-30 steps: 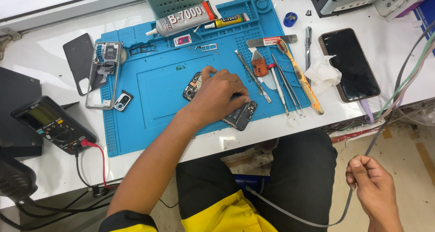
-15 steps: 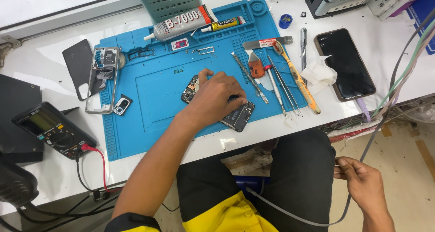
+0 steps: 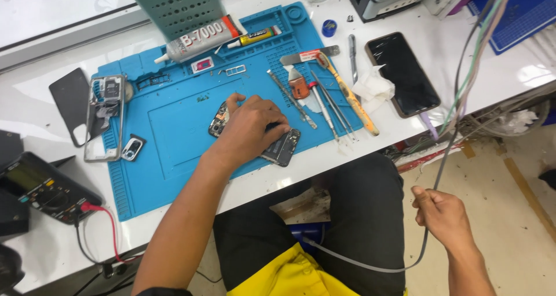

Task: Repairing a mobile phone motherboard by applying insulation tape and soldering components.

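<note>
My left hand (image 3: 250,129) lies flat over an opened phone (image 3: 282,148) on the blue work mat (image 3: 168,134), covering most of it; its dark ends stick out at both sides. My right hand (image 3: 438,213) hangs below the table edge, right of my lap, closed around a thin grey cable (image 3: 438,167). The cable runs up to a bundle of wires at the top right and loops down across my lap.
Tweezers, a spudger and a yellow-handled tool (image 3: 346,92) lie right of the left hand. A dark phone (image 3: 402,73) and crumpled tissue (image 3: 373,86) rest beyond them. A glue tube (image 3: 200,39), phone frame (image 3: 105,114), camera part (image 3: 132,147) and multimeter (image 3: 40,186) sit to the left.
My right hand has risen and moved left along the grey cable, closer to the table edge. My left hand has stayed on the opened phone.
</note>
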